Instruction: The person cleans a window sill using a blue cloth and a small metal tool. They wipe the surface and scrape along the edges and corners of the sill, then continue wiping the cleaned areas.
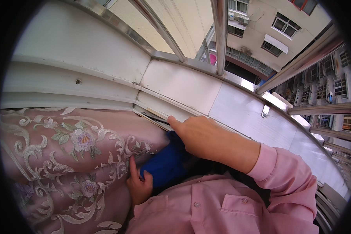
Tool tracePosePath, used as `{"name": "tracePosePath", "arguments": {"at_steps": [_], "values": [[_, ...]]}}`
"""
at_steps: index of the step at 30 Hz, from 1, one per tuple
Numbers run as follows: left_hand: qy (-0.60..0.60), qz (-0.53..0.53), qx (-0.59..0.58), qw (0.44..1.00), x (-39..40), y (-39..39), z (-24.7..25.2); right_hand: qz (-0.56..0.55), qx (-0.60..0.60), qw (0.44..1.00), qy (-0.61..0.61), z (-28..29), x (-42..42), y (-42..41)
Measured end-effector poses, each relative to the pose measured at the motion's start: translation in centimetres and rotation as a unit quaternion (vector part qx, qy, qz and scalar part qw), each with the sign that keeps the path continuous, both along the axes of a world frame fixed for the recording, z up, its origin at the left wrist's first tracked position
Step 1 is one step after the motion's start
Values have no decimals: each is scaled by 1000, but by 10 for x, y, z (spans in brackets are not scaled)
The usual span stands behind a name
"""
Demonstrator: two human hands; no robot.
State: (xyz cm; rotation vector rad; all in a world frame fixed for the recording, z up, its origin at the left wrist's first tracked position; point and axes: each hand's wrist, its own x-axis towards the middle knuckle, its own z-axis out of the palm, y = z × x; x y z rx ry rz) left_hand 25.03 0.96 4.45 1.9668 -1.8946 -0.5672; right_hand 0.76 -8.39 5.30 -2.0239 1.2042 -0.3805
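My right hand [193,133] is closed around a thin black tool [155,117], whose narrow end lies in the corner of the window track [161,125]. Most of its handle is hidden inside my fist. Against the embroidered pink cloth [84,140], which looks like a curtain, my left hand [140,184] rests with its index finger stretched out and thumb apart. A blue fabric [165,165] lies between my two hands; whether it is clothing or a separate cloth cannot be told.
Beyond the track runs a tiled white sill [181,84]. Metal railing bars [220,38] rise along its outer edge, fixed to a metal base rail [237,80]. A far drop opens outside, with an apartment building [257,35] opposite. A small metal bracket [265,111] sits on the sill.
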Motion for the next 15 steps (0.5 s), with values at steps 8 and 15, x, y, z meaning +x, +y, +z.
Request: {"name": "tracePosePath", "arguments": {"at_steps": [8, 15], "values": [[-17, 0, 3, 1000, -10, -3, 7, -80, -162, 982, 54, 2, 34, 1], [-9, 16, -1, 1000, 2, 2, 0, -60, -139, 976, 160, 12, 26, 48]]}}
